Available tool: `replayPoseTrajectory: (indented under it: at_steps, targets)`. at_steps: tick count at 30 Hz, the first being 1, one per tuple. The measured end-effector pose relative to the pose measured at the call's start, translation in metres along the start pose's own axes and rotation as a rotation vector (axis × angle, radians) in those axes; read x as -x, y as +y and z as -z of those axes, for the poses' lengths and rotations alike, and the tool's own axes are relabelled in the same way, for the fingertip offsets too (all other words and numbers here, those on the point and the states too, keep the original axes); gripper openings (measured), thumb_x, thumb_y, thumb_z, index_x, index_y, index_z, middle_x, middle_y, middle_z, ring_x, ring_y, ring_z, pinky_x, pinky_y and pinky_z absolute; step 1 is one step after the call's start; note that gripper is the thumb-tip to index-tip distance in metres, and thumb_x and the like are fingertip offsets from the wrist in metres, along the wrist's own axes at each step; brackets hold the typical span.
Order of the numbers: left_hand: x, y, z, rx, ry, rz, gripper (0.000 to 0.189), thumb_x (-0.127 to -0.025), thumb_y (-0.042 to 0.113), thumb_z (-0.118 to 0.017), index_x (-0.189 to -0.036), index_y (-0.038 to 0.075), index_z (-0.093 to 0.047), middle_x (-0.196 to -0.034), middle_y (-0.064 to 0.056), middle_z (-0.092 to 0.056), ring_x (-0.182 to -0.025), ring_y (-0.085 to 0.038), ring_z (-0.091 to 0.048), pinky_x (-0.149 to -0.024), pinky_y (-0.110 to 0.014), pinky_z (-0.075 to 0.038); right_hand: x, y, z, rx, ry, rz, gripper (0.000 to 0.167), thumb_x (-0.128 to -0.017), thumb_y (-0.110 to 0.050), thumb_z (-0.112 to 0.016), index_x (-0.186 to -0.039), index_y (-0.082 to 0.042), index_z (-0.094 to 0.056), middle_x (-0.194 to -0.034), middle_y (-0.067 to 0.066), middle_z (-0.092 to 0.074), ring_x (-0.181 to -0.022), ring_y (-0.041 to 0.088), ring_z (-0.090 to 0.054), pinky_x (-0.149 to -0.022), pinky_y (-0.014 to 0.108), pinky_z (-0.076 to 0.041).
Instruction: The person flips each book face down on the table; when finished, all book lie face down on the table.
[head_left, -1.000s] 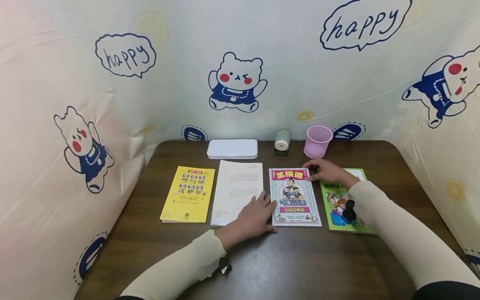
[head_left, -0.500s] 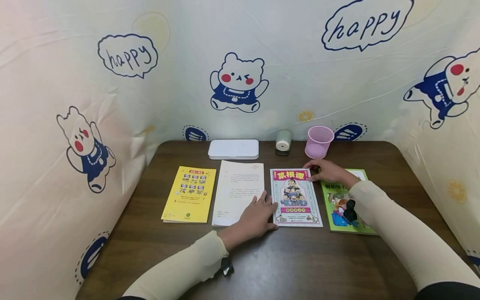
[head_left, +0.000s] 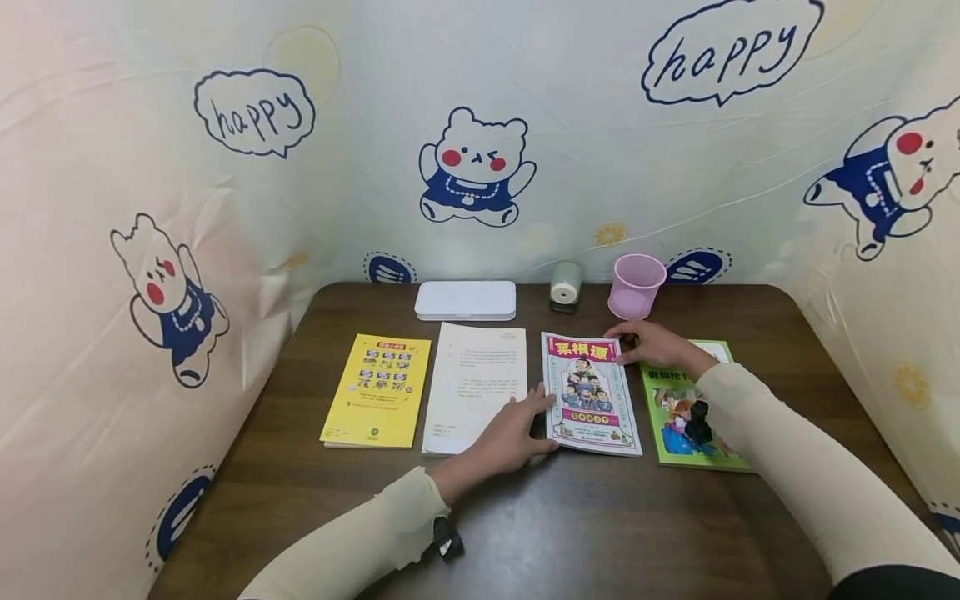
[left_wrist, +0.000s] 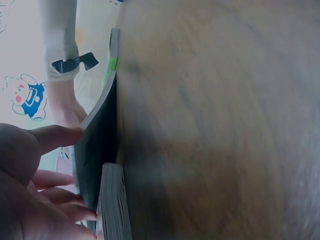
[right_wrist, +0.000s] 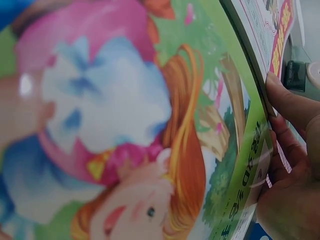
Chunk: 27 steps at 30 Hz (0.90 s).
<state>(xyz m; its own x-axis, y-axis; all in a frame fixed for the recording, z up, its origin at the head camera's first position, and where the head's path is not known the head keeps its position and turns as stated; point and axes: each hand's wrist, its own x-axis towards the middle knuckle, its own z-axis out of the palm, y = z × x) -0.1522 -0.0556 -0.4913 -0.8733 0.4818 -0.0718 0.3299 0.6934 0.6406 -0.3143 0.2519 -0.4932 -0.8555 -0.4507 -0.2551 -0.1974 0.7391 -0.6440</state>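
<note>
Off tabletop (head_left: 600, 533) now: booklet's (head_left: 590, 396) left edge

The cream-sleeved left arm (head_left: 352, 537) reaches to the white, pink-bordered paper booklet (head_left: 588, 398); the bare left hand (head_left: 504, 435) grips its left edge, thumb at the near corner. The cream-sleeved right arm (head_left: 813, 467) angles in from its right, the bare right hand (head_left: 660, 345) pinching its far right corner.

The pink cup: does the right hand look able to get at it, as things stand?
Probably yes: the pink cup stands just beyond the right hand, and nothing shows between them, though that hand grips the pink-and-white book.
</note>
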Motion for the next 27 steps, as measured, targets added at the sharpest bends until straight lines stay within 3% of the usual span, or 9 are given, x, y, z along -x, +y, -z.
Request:
replayPoseTrajectory:
  at_steps: [2, 5, 9, 12, 15, 20, 27]
  targets:
    - [0.001, 0.001, 0.000, 0.083, 0.012, -0.010, 0.078, -0.092, 0.020, -0.080, -0.157, 0.003, -0.040, -0.166, -0.017, -0.026, -0.154, -0.025, -0.027, -0.124, -0.044, -0.028, 0.000, 0.000, 0.000, 0.002, -0.004, -0.002, 0.047, -0.096, -0.016, -0.074, -0.140, -0.008, -0.061, -0.145, 0.022, -0.054, -0.127, 0.039, -0.048, -0.114, 0.063, -0.036]
    - [-0.001, 0.002, -0.003, 0.283, 0.027, -0.012, 0.083, -0.093, 0.009, -0.077, -0.160, 0.000, -0.029, -0.168, -0.018, -0.020, -0.152, -0.021, -0.030, -0.119, -0.033, -0.035, 0.000, -0.001, 0.000, 0.007, -0.005, 0.004, 0.046, -0.096, -0.016, -0.074, -0.140, -0.007, -0.061, -0.143, 0.023, -0.054, -0.125, 0.039, -0.049, -0.113, 0.064, -0.037]
    - [-0.002, 0.005, -0.007, 0.564, 0.040, 0.016, 0.090, -0.092, 0.000, -0.075, -0.162, -0.001, -0.018, -0.170, -0.015, -0.015, -0.148, -0.021, -0.038, -0.113, -0.027, -0.040, 0.000, 0.000, -0.001, 0.018, -0.006, 0.013, 0.046, -0.096, -0.018, -0.075, -0.139, -0.006, -0.062, -0.142, 0.023, -0.056, -0.124, 0.039, -0.051, -0.112, 0.062, -0.038]
    - [-0.004, 0.008, -0.008, 0.704, 0.048, 0.039, 0.091, -0.093, 0.001, -0.074, -0.163, 0.000, -0.015, -0.171, -0.012, -0.014, -0.148, -0.023, -0.039, -0.113, -0.030, -0.041, 0.000, 0.001, -0.002, 0.018, -0.004, 0.020, 0.046, -0.096, -0.018, -0.075, -0.138, -0.006, -0.062, -0.139, 0.022, -0.057, -0.121, 0.038, -0.052, -0.111, 0.061, -0.040]
    - [-0.006, 0.011, -0.008, 0.763, 0.060, 0.052, 0.090, -0.094, 0.003, -0.073, -0.163, 0.000, -0.015, -0.171, -0.012, -0.015, -0.149, -0.025, -0.036, -0.114, -0.033, -0.040, 0.001, 0.001, -0.001, 0.021, 0.000, 0.027, 0.046, -0.096, -0.017, -0.075, -0.138, -0.005, -0.062, -0.136, 0.022, -0.058, -0.118, 0.037, -0.052, -0.109, 0.061, -0.041]
    - [-0.008, 0.014, -0.009, 0.788, 0.079, 0.052, 0.086, -0.095, 0.004, -0.073, -0.162, -0.002, -0.019, -0.170, -0.013, -0.017, -0.150, -0.028, -0.034, -0.117, -0.038, -0.036, 0.000, 0.001, 0.000, 0.023, 0.005, 0.023, 0.045, -0.097, -0.015, -0.074, -0.138, -0.005, -0.062, -0.135, 0.021, -0.059, -0.118, 0.036, -0.052, -0.110, 0.060, -0.041]
    - [-0.012, 0.017, -0.012, 0.848, 0.112, 0.065, 0.087, -0.093, 0.012, -0.079, -0.162, 0.001, -0.026, -0.169, -0.010, -0.027, -0.149, -0.027, -0.037, -0.115, -0.038, -0.039, 0.001, -0.001, 0.000, 0.016, 0.013, 0.025, 0.046, -0.096, -0.015, -0.075, -0.139, -0.005, -0.061, -0.131, 0.021, -0.058, -0.116, 0.037, -0.052, -0.109, 0.060, -0.041]
